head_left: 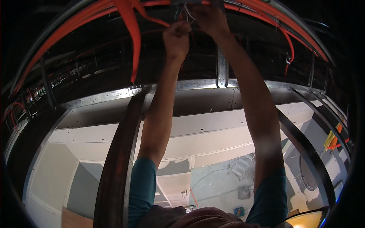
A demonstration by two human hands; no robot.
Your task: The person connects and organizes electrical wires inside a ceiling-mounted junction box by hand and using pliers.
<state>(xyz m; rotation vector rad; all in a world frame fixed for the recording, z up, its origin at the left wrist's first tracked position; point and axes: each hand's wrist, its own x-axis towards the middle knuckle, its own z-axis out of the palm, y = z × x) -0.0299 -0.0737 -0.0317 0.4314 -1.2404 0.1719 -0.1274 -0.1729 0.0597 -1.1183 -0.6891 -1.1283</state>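
Both my arms reach straight up into an open ceiling. My left hand (176, 38) is closed around thin wires (187, 13) that hang from a grey junction box (182, 3) at the top edge. Just right of it, my right hand (210, 17) is raised to the same box, its fingers curled at the wires; what it grips is hidden in the dark. Orange conduit tubes (131, 34) run past both hands and one hangs down to the left of my left hand.
Metal ceiling studs (222, 70) and a steel track (114, 95) frame the opening. A dark curved profile (118, 159) runs down on the left. White plasterboard walls (205, 140) lie beyond, and more orange tubes (291, 49) bend at the right.
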